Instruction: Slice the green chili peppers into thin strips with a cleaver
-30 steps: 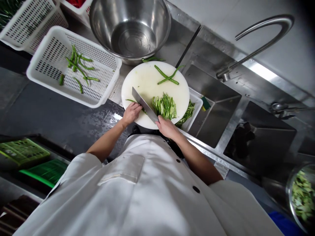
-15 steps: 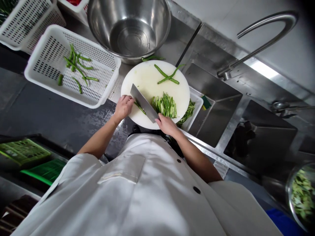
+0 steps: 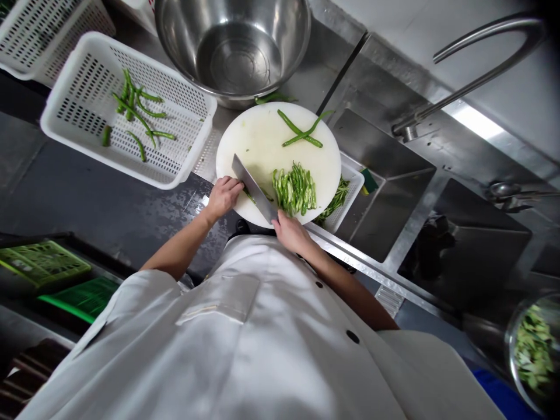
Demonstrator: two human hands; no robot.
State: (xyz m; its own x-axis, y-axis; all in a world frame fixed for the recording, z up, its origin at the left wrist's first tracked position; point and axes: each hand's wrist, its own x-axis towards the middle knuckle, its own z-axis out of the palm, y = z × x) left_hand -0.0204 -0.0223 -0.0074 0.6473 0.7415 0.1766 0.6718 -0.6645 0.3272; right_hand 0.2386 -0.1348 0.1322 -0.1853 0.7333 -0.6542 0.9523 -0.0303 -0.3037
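Observation:
My right hand (image 3: 291, 231) is closed round the handle of a cleaver (image 3: 254, 189), its blade standing over the left part of a round white board (image 3: 258, 131). A green pepper (image 3: 250, 196) lies along the blade's left side, partly hidden by it. My left hand (image 3: 224, 196), fingers bent together, grips this pepper's upper end at the board's left edge. Right of the blade lies a pile of cut green pepper strips (image 3: 295, 189). Two whole peppers (image 3: 301, 135) cross each other near the board's top right.
A white basket (image 3: 63, 125) with several green peppers stands at the left, a big steel bowl (image 3: 236, 55) behind the board. Another basket (image 3: 356, 185) of cut peppers sits under the board's right edge. Sinks (image 3: 376, 204) and a faucet (image 3: 464, 90) are on the right.
The cleaver has shifted slightly left and down relative to the board, and a green piece now shows on its right side. My right hand has moved slightly left with it. The view has shifted a little.

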